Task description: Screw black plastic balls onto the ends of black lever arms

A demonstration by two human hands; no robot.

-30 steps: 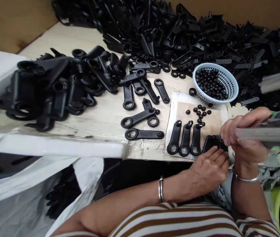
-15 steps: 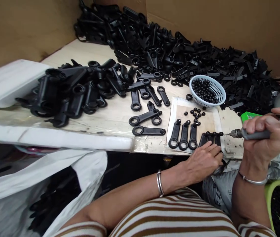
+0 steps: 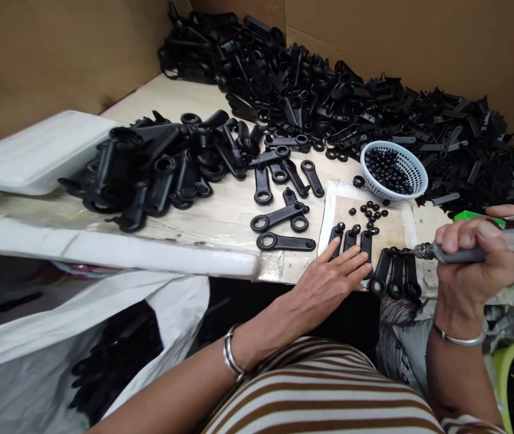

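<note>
My right hand (image 3: 478, 259) is wrapped round a grey syringe-like tool (image 3: 443, 251) with a metal nozzle. Its thin tip points left, at the top ends of three black plastic levers (image 3: 396, 277) lying side by side at the table's front edge. My left hand (image 3: 323, 286) lies flat with fingers spread over three more black levers (image 3: 352, 237) on a white-edged mat (image 3: 329, 205). Those levers' lower ends are hidden under the fingers. Behind them on the mat are several small black beads (image 3: 370, 209).
A pale blue basket (image 3: 415, 172) of beads stands behind the mat. Loose levers (image 3: 286, 242) lie left of it, near a heap of black parts (image 3: 166, 166). A larger pile (image 3: 311, 90) lines the cardboard wall. A white box (image 3: 44, 150) sits at left, a green bowl (image 3: 504, 374) lower right.
My left hand has moved left from the right-hand group of levers to the other three. The tool's tip has shifted left over the right-hand group, and the view has turned slightly.
</note>
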